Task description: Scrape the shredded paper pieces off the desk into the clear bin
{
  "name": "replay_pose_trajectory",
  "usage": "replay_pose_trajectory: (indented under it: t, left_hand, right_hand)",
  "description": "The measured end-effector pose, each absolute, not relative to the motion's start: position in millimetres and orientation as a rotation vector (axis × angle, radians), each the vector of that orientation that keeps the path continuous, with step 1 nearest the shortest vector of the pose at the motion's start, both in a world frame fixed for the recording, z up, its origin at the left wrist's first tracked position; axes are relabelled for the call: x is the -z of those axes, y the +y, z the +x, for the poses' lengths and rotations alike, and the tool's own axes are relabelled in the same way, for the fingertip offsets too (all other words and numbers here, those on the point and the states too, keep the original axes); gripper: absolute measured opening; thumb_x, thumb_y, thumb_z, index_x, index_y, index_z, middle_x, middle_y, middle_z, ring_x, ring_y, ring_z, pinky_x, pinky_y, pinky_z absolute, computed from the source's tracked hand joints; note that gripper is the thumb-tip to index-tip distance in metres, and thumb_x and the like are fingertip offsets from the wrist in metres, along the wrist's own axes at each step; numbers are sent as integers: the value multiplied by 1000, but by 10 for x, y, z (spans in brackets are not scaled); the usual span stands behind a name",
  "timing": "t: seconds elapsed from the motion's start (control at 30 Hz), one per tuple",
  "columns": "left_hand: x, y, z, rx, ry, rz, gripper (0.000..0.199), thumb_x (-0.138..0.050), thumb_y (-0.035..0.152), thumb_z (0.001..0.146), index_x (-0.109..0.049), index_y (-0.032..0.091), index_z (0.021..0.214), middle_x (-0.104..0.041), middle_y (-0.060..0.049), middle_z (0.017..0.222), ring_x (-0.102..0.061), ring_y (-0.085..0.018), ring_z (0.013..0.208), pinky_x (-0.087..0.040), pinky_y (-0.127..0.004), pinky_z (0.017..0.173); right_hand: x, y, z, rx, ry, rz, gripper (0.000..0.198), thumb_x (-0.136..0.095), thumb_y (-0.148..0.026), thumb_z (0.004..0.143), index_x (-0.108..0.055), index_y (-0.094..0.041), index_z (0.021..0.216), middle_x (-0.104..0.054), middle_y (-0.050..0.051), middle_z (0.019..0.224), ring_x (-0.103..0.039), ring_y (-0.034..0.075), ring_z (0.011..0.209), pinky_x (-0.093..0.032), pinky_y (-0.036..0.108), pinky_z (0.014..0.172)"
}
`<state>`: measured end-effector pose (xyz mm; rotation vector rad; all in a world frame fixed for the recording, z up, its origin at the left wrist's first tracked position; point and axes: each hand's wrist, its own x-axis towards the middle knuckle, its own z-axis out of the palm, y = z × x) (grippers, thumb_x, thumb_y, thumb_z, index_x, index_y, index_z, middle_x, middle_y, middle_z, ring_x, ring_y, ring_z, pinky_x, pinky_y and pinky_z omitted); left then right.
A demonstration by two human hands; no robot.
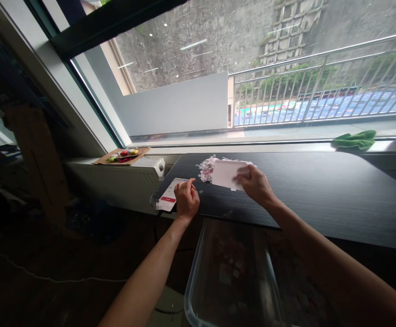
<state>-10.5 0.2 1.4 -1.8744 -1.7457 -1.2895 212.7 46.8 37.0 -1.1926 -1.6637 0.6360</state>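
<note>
My right hand [255,185] grips a pale card [227,172] beside paper shreds [205,168] at the dark table [314,190]; my left hand [187,199] curls by a phone [168,199], its hold impossible to tell.

widest way: over the desk [327,190], right of the right hand [255,182], back to the sill, where the cloth [354,140] lies at far right. centre of frame crowded: card [225,172], scraps [205,169] along its left and top edges. narrow gap between card and left hand [187,200]. left hand blocks the phone's [170,195] right side. window [191,54] bars the top. bin [194,261] low centre, between forearms.
</note>
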Motion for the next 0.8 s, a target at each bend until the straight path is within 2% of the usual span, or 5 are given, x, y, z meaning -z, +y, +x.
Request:
replay_pose_trajectory:
  t: [0.27,0.4,0.57,0.63,0.8]
  left_hand:
    - [22,27,-113,1343,-1758,-1819,37,-41,8,76,-58,19,107,-64,-5,77,-59,-24,89,-42,-40,92]
    - [12,21,-97,1327,-1748,-1832,35,-42,9,76,-59,19,105,-64,-4,78,-58,-24,89,-41,-40,93]
    - [-13,0,-103,1342,-1756,-1828,36,-40,8,76,-58,19,105,-64,-5,79,-58,-24,90,-41,-39,93]
    - [-14,-3,-112,1360,-1753,-1823,36,-40,8,76,-58,19,105,-65,-5,79,-58,-24,90,-41,-39,93]
    - [-1,8,-112,1387,-1735,-1829,34,-40,11,76,-59,17,104,-64,-6,78,-57,-25,89,-41,-40,92]
  right_hand:
    - [-459,427,2044,-786,-1724,-1278,6,-63,-19,66,-58,-21,69,-65,1,64,-61,18,59,-47,28,53]
    - [-489,373,2415,-1155,-1642,-1274,12,-65,-21,66,-63,-18,78,-68,2,66,-62,16,56,-48,26,49]
    - [-483,422,2139,-1100,-1602,-1166,11,-64,-20,68,-59,-19,78,-66,0,67,-58,13,54,-44,24,48]
    - [-456,475,1953,-1004,-1679,-1136,10,-65,-20,68,-55,-19,71,-61,-2,61,-53,12,52,-41,23,47]
    - [-446,530,2082,-1046,-1780,-1114,16,-72,-20,62,-56,-19,64,-59,-4,58,-53,11,54,-42,22,49]
